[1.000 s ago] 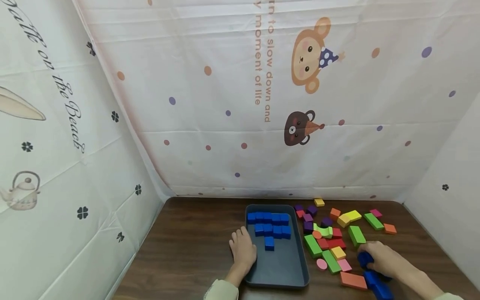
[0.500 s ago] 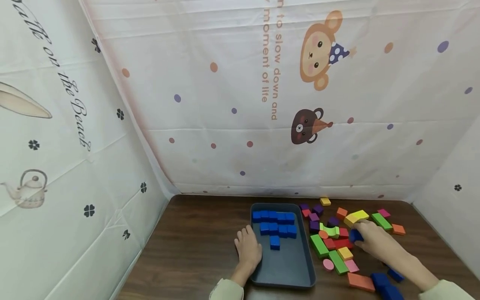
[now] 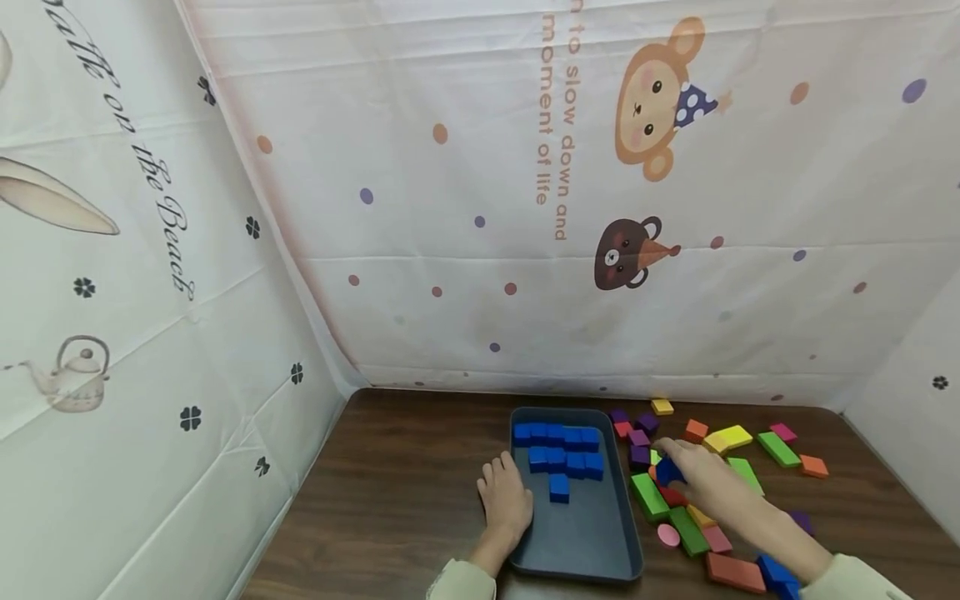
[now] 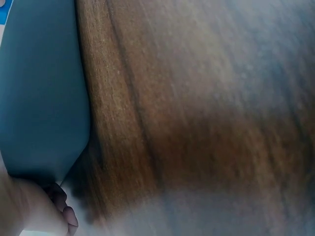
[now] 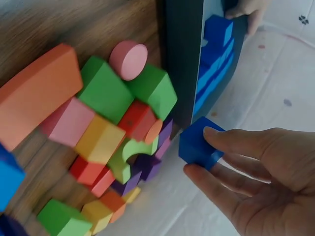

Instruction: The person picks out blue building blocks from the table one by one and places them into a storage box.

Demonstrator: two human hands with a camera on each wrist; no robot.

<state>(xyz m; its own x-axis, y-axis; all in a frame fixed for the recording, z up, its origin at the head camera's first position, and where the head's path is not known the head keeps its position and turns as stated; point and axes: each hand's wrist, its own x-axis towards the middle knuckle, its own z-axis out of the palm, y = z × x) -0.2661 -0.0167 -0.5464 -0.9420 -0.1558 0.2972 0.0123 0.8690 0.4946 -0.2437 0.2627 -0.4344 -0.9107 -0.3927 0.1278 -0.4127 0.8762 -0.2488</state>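
Observation:
My right hand [image 3: 708,479] pinches a blue cube [image 5: 199,142] between thumb and fingers, held above the pile of coloured blocks right of the tray. At the left edge of the dark grey tray [image 3: 577,542], my left hand [image 3: 506,502] rests with its fingers along the rim. Inside the tray, blue cubes stand in two rows at the far end, with a single blue cube [image 3: 558,488] in front of them. The left wrist view shows mostly the tray's outer wall [image 4: 44,88] and only part of the left hand.
Several loose blocks lie right of the tray: green bricks [image 3: 648,497], a pink cylinder [image 5: 129,60], an orange brick [image 3: 737,572], a yellow block [image 3: 727,439] and purple cubes. More blue blocks [image 3: 778,573] lie near the front right. A printed cloth [image 3: 420,208] hangs behind the table.
My right hand has lifted the blue cube from the front right and carried it left, over the coloured blocks towards the tray. My left hand stays at the tray's edge.

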